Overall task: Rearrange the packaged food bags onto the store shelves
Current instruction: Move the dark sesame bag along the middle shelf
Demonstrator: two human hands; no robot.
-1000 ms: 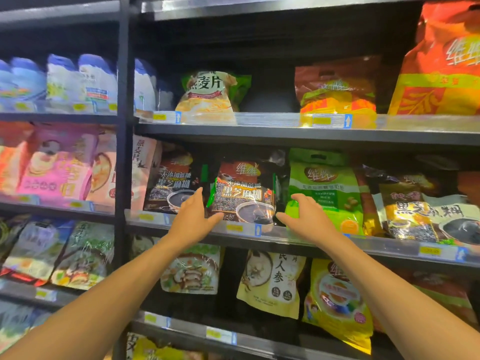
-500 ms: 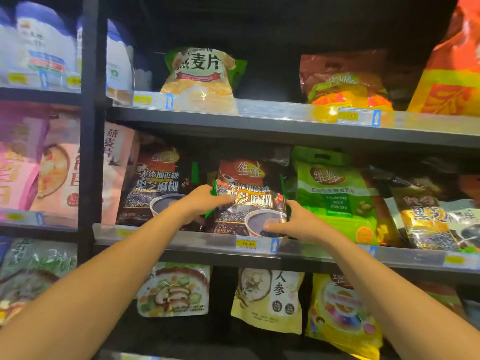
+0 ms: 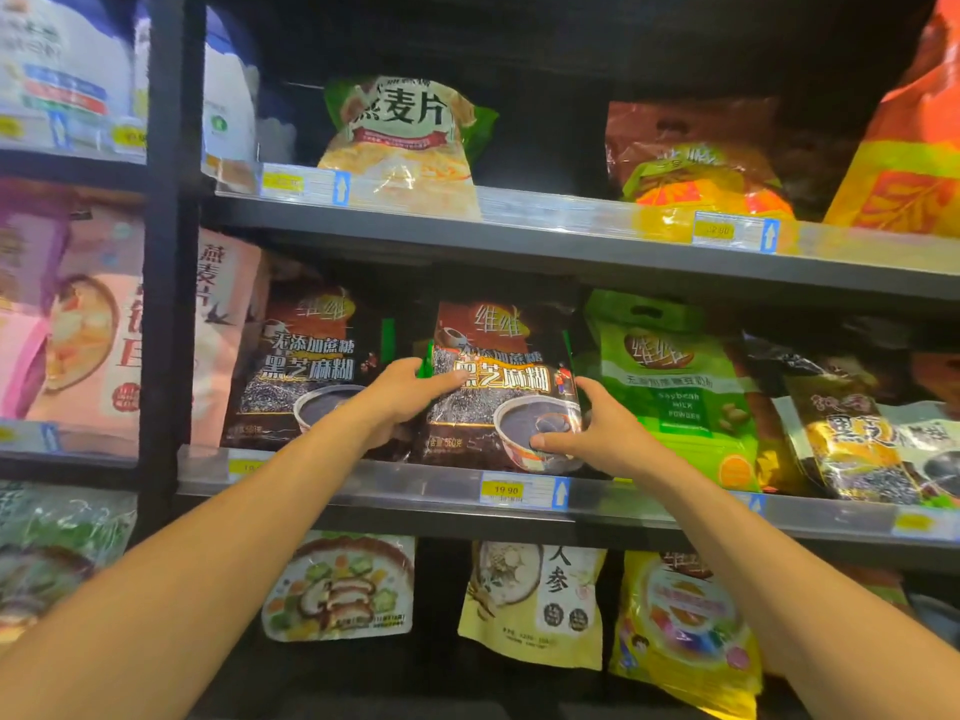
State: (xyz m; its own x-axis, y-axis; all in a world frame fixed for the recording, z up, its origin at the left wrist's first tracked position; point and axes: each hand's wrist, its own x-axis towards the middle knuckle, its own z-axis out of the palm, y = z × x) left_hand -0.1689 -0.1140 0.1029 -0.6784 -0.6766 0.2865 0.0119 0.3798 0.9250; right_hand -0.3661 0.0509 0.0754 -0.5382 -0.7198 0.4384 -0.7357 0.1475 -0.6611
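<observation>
a shop; tiered shelves (image 3: 571, 252) of packaged food bags (image 3: 675, 397); yellow price tags (image 3: 505, 490)

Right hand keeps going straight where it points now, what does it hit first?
The middle black sesame bag: the right hand grips its right edge, so going on would probably just push that bag back. What lies behind it is too dark to tell.

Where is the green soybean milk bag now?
Head view, middle shelf, right of centre: the green bag stands between the held dark sesame bag and a yellow-black bag.
</observation>
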